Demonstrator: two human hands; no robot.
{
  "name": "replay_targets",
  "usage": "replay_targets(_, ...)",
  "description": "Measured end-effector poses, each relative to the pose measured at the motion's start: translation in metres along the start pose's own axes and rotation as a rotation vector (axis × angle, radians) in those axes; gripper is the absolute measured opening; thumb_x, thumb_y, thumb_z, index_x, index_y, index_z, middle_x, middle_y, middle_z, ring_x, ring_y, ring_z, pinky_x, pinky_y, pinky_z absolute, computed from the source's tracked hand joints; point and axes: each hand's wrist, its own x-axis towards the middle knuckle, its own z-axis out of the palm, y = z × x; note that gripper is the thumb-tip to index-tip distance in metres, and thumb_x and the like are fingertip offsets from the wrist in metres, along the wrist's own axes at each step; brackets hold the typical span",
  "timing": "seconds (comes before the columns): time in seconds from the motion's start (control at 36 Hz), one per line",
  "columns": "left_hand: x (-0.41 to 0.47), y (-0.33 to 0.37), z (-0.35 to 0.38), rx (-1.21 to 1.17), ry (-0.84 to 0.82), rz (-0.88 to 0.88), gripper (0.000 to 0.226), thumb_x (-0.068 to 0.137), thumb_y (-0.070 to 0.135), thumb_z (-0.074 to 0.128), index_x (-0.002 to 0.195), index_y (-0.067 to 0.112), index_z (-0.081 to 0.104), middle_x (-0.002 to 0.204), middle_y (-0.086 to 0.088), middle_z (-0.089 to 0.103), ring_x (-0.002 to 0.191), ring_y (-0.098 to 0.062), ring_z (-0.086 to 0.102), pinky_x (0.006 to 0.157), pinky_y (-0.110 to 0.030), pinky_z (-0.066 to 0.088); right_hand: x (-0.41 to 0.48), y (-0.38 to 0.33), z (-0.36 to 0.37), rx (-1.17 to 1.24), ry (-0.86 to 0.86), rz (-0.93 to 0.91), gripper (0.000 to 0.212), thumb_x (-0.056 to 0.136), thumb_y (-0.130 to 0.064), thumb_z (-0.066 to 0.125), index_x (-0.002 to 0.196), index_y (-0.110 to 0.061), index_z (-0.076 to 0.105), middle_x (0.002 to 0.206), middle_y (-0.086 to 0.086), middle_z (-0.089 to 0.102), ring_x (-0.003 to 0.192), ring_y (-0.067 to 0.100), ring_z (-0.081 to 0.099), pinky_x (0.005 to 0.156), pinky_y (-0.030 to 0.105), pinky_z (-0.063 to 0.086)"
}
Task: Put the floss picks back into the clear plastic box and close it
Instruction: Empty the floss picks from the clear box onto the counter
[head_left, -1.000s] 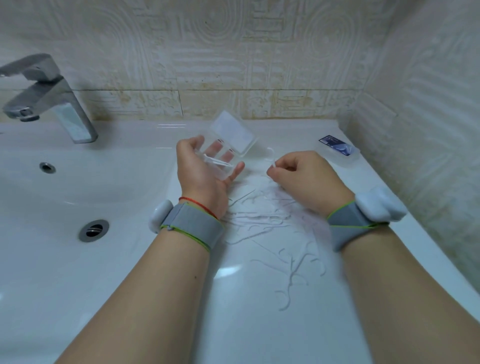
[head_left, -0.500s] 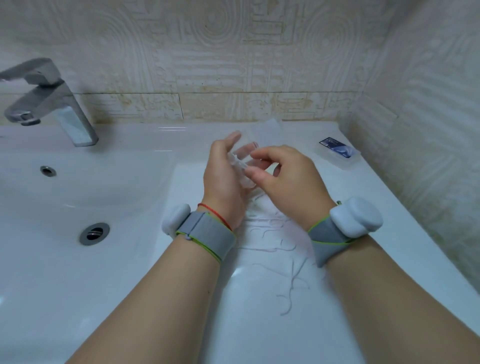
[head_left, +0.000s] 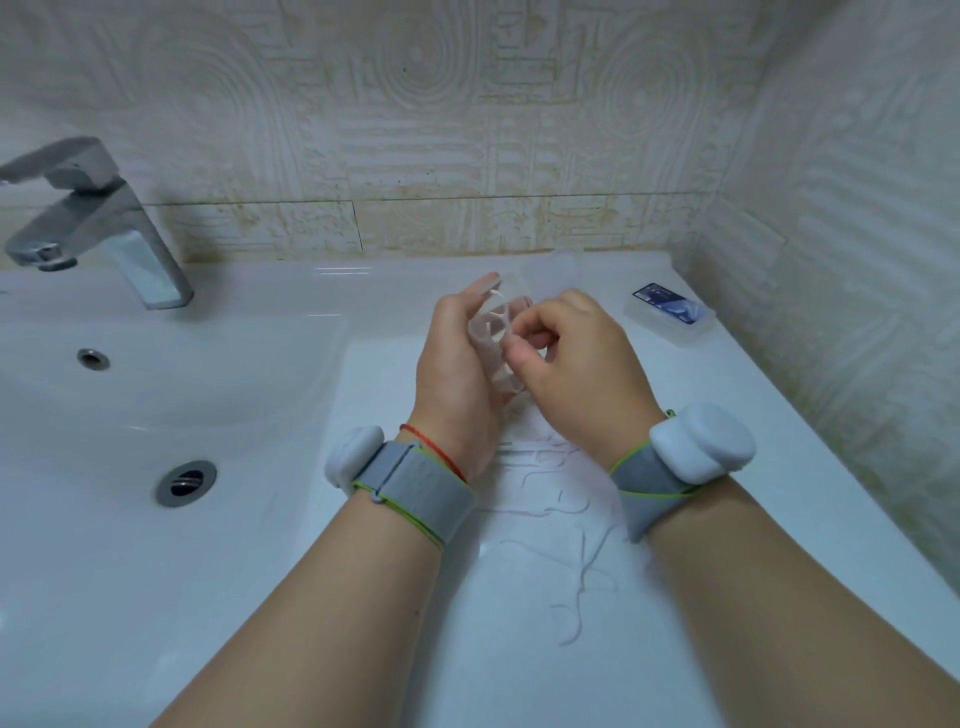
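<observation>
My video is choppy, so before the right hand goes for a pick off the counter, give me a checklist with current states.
1. Grip: the left hand holds the clear plastic box: ok.
2. Box open, with picks inside visible: ok.
3. The right hand free of a pick: cannot tell; its fingertips are pinched at the box opening.
4. All loose floss picks gathered: not ok; several lie on the counter below the hands.
5. The blue-labelled box out of the way: ok; it sits apart near the right wall.

box (head_left: 492, 347) behind floss picks (head_left: 561, 499), basin (head_left: 208, 374) at left
</observation>
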Motion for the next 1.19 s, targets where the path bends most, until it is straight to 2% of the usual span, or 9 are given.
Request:
replay_targets(0.14,0.006,0.005,-0.009,-0.067,0.117,0.049,0.035,0.085,0.036,0.044,0.114,0.023,0.060,0.103,-0.003,0.062,0.095,-0.026,0.062,0.081,-0.046,0.052,0.003,0.000,-0.010,0.112,0.097,0.093,0.009,0.083,-0.027,0.065,0.076,-0.027,0.059,0.064,-0.015,0.058,0.063,-0.001,0.054,0.060,0.013,0.040)
replay_targets(0.22,0.010,0.009,-0.015,-0.055,0.196,0.100,0.036,0.081,0.040,0.045,0.111,0.027,0.059,0.105,-0.002,0.062,0.096,-0.025,0.061,0.077,-0.042,0.053,0.003,0.005,-0.018,0.038,-0.008,0.169,0.009,0.078,-0.030,0.066,0.070,-0.028,0.062,0.061,-0.014,0.060,0.060,-0.001,0.055,0.059,0.015,0.043)
replay_targets(0.31,0.013,0.011,-0.020,-0.060,0.283,0.142,0.035,0.082,0.042,0.046,0.111,0.028,0.059,0.103,0.000,0.063,0.093,-0.023,0.061,0.075,-0.040,0.054,0.000,0.005,-0.019,-0.100,-0.151,0.192,0.006,0.075,-0.034,0.063,0.071,-0.029,0.065,0.066,-0.015,0.063,0.066,0.003,0.058,0.068,0.027,0.051)
replay_targets(0.39,0.014,0.011,-0.021,-0.058,0.293,0.138,0.032,0.085,0.041,0.044,0.111,0.028,0.059,0.103,0.000,0.063,0.093,-0.023,0.061,0.074,-0.039,0.054,-0.002,0.002,-0.016,-0.162,-0.141,0.135,0.009,0.076,-0.037,0.061,0.077,-0.031,0.067,0.078,-0.013,0.064,0.073,0.006,0.056,0.076,0.031,0.050)
replay_targets(0.53,0.006,0.004,-0.007,-0.015,0.097,0.059,0.038,0.087,0.037,0.040,0.115,0.022,0.062,0.102,-0.005,0.067,0.082,-0.023,0.067,0.070,-0.037,0.052,-0.001,-0.003,-0.010,-0.019,-0.012,0.037,0.005,0.077,-0.030,0.070,0.081,-0.029,0.073,0.073,-0.008,0.063,0.062,0.001,0.051,0.066,0.021,0.042)
replay_targets(0.72,0.000,-0.007,0.004,0.078,-0.012,0.018,0.034,0.084,0.036,0.045,0.108,0.025,0.066,0.101,-0.003,0.067,0.071,-0.017,0.062,0.058,-0.025,0.043,-0.001,0.002,-0.008,-0.082,-0.040,0.025,0.010,0.074,-0.026,0.070,0.067,-0.030,0.064,0.063,-0.011,0.059,0.064,0.004,0.054,0.063,0.027,0.046)
replay_targets(0.83,0.002,-0.005,0.001,0.043,0.030,0.012,0.037,0.077,0.041,0.049,0.106,0.025,0.065,0.101,-0.003,0.067,0.079,-0.022,0.065,0.061,-0.030,0.046,-0.001,-0.001,-0.007,-0.038,0.003,-0.003,0.016,0.079,-0.028,0.064,0.067,-0.029,0.054,0.066,-0.011,0.052,0.067,0.000,0.049,0.060,0.015,0.038)
replay_targets(0.94,0.009,0.005,-0.010,-0.007,0.209,0.066,0.030,0.088,0.038,0.045,0.112,0.026,0.059,0.100,0.001,0.065,0.093,-0.023,0.064,0.080,-0.045,0.053,0.001,-0.004,-0.012,0.062,0.065,0.086,0.014,0.079,-0.033,0.059,0.071,-0.027,0.051,0.068,-0.013,0.060,0.061,0.001,0.053,0.056,0.014,0.039)
replay_targets(1.19,0.008,0.026,-0.030,-0.183,0.335,0.176,0.033,0.086,0.038,0.047,0.110,0.019,0.058,0.102,-0.006,0.062,0.101,-0.031,0.064,0.082,-0.053,0.054,-0.003,0.003,-0.017,-0.106,-0.300,0.133,0.010,0.074,-0.034,0.068,0.068,-0.026,0.066,0.061,-0.014,0.063,0.062,-0.002,0.058,0.054,0.016,0.040)
